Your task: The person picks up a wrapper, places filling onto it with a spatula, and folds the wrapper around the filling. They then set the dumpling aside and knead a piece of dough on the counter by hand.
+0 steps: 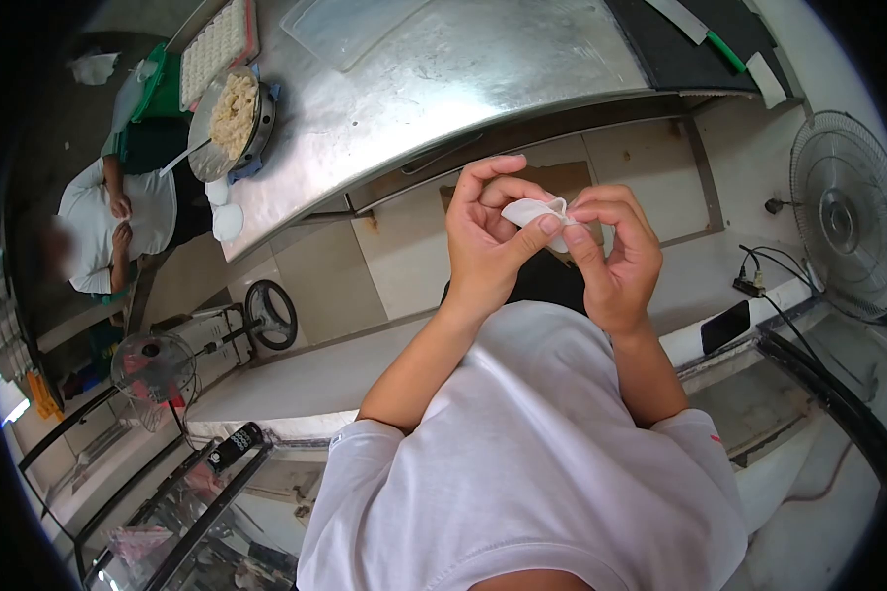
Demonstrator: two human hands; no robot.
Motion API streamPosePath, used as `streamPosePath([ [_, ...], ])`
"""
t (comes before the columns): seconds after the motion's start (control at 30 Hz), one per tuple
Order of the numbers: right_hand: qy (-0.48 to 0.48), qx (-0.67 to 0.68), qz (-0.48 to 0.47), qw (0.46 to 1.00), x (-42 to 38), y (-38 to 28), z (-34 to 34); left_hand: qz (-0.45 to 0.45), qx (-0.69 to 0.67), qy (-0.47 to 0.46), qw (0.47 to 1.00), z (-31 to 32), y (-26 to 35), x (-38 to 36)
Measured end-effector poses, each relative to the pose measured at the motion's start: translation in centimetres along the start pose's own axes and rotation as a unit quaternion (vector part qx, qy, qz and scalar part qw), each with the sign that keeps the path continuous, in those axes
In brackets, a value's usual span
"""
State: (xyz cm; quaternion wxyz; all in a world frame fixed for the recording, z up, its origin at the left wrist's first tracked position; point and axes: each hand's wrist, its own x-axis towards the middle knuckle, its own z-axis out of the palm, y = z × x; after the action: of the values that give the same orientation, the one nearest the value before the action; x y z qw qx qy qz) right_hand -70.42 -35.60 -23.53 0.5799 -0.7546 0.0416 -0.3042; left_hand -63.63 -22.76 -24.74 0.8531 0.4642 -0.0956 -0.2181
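Observation:
A thin white wrapper-like piece (528, 211) is held in the air between both hands, in front of the white shirt. My left hand (495, 227) has its thumb on the piece, with the fingers curled up behind it. The thumb and fingertips of my right hand (613, 251) pinch the gathered right end of the piece. Whether anything lies inside it cannot be made out.
A metal table (365, 108) spans the top, bearing a bowl of pale filling (235, 116), a tray (217, 49) and a green-handled knife (724, 49) on a black board. Fans (848, 212) stand right and left. A co-worker (133, 212) is at the far left.

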Motion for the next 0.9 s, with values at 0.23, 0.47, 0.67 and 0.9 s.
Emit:
streamPosePath([
  [0.23, -0.010, 0.005, 0.004, 1.000, -0.1, 0.0, 0.2, 0.012, 0.001, 0.013, 1.000, -0.1, -0.2, -0.1],
  [0.47, -0.001, 0.039, 0.033, 0.999, -0.4, 0.6, 0.4, 0.000, -0.024, 0.044, 0.999, 0.1, -0.8, -0.4],
  [0.67, 0.059, 0.190, 0.110, 0.974, -1.0, 0.8, 0.6, 0.064, -0.099, 0.043, 0.992, 0.0, -2.7, -1.1],
  [0.9, 0.015, 0.094, 0.055, 0.994, -0.8, 1.2, 0.2, -0.004, -0.062, 0.018, 0.998, -0.8, -2.6, -1.5],
])
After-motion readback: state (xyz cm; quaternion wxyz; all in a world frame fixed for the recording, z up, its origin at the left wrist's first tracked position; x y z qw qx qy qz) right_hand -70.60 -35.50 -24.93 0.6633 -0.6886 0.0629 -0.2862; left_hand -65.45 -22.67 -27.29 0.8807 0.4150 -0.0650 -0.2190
